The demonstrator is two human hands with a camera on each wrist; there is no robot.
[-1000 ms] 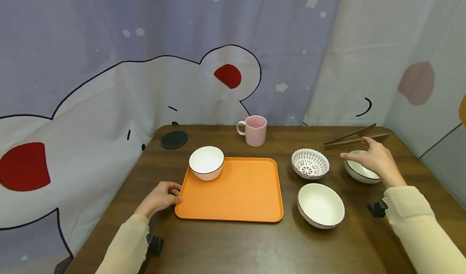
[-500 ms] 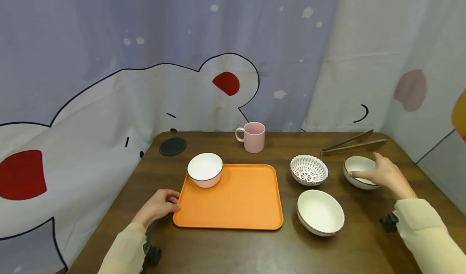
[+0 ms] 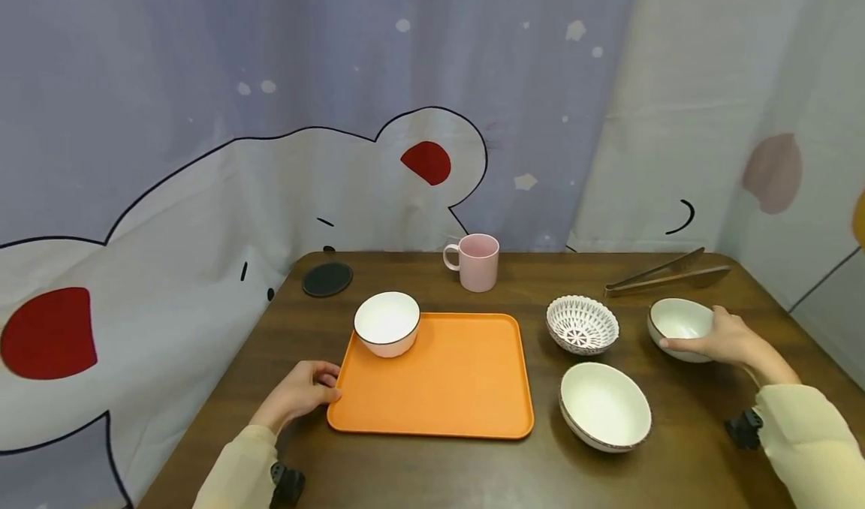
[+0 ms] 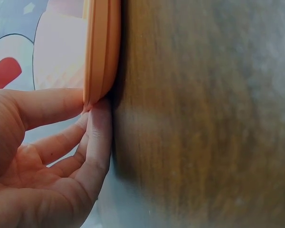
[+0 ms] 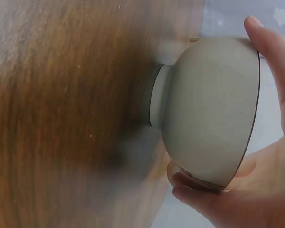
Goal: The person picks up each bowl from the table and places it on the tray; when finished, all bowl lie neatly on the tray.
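An orange tray lies on the wooden table, and my left hand pinches its left edge. In the left wrist view the thumb and a finger meet at the tray rim. On the tray's back left corner stands a white bowl with a dark rim. Over at the right, my right hand holds a dark-rimmed pale bowl by its sides. The right wrist view shows the bowl's outer wall between thumb and fingers; whether its foot touches the table I cannot tell.
A patterned openwork bowl and a larger cream bowl stand between the tray and my right hand. Metal tongs lie behind the held bowl. At the back are a pink mug and a dark round coaster.
My right hand has come down from above the bowl at the right and taken hold of it. The left hand stays at the tray's edge. The head view has shifted slightly.
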